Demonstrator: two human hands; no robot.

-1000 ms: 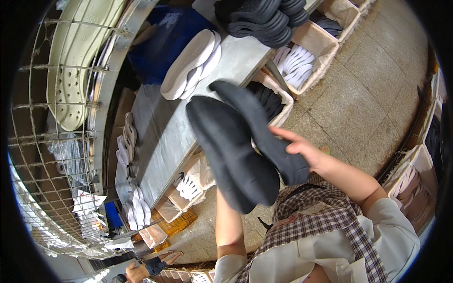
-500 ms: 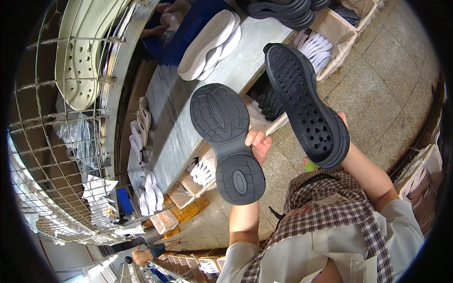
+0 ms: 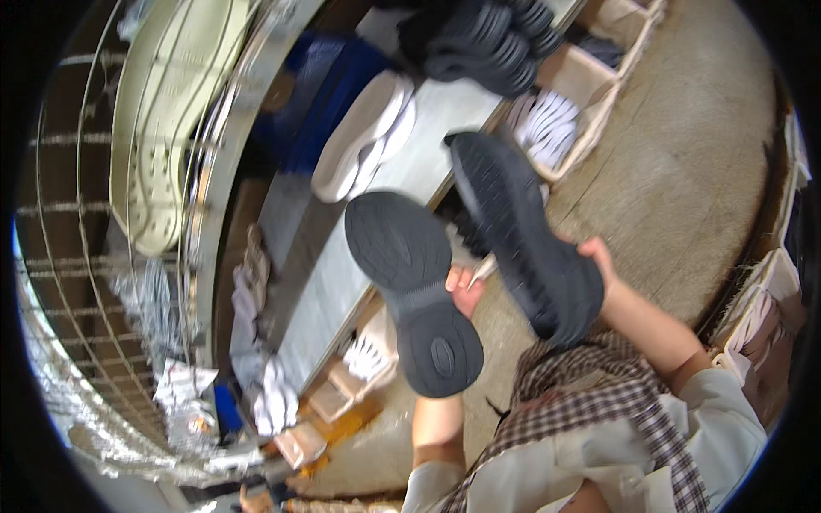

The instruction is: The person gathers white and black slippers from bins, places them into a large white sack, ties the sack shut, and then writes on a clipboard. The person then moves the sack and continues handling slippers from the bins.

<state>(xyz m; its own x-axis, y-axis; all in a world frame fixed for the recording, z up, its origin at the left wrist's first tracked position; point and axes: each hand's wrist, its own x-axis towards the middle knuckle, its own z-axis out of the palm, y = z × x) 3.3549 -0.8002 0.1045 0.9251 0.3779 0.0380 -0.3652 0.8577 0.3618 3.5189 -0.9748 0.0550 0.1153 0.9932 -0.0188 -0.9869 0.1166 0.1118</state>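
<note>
My left hand [image 3: 464, 291] is closed around the narrow middle of a black shoe sole [image 3: 410, 256], its patterned tread facing up at me. Beside it, my right hand [image 3: 601, 263] grips the heel end of a second black shoe sole [image 3: 526, 235]. That one is tilted, showing its side edge and part of its hollowed, holed inner face. Both soles hang in the air, apart from each other, above the front edge of a grey table [image 3: 321, 278]. Motion blurs the picture, and most of each hand's fingers are hidden by the soles.
White soles [image 3: 359, 137] and a stack of black soles [image 3: 483, 47] lie on the table, near a blue bin [image 3: 316, 111]. Cloth-lined bins [image 3: 594, 128] with soles line its edge. At left, wire mesh [image 3: 77, 209] fronts a pale green sole [image 3: 171, 111].
My right hand has turned its sole more edge-on and shifted it left and down. The left sole sits slightly lower in view. My view has swung a little, shifting the background.
</note>
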